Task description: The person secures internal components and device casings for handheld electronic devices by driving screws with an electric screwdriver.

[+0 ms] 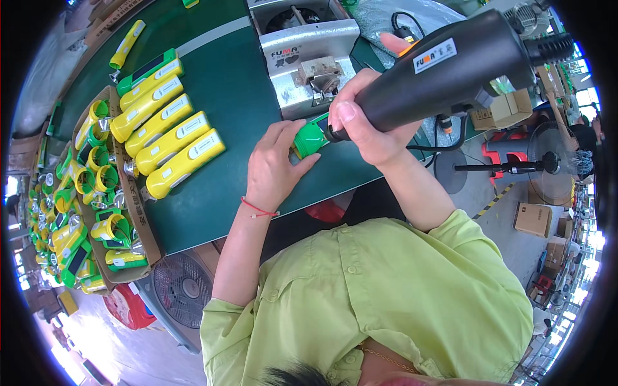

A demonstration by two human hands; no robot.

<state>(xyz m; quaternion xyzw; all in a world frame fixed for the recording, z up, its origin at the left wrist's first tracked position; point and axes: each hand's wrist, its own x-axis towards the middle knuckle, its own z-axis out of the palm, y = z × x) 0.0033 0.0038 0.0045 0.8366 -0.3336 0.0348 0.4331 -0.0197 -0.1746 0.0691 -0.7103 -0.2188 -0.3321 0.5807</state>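
My left hand (273, 161), a red string bracelet at its wrist, is closed around a green and yellow flashlight body (310, 137) at the table's near edge. Thumb and fingers press on it from both sides. A thick black electric screwdriver (444, 67) is gripped near its front end by my right hand (370, 122). It slants from the upper right down to the flashlight body. Its tip is hidden behind my right fingers, so I cannot tell whether it touches.
Several yellow flashlights (168, 119) lie in a row on the green table (238, 83), left of my hands. Beside them, a cardboard box (138, 215) holds many yellow-green flashlight parts. A silver metal machine (309, 64) stands behind my hands. Fans (187, 286) flank the table.
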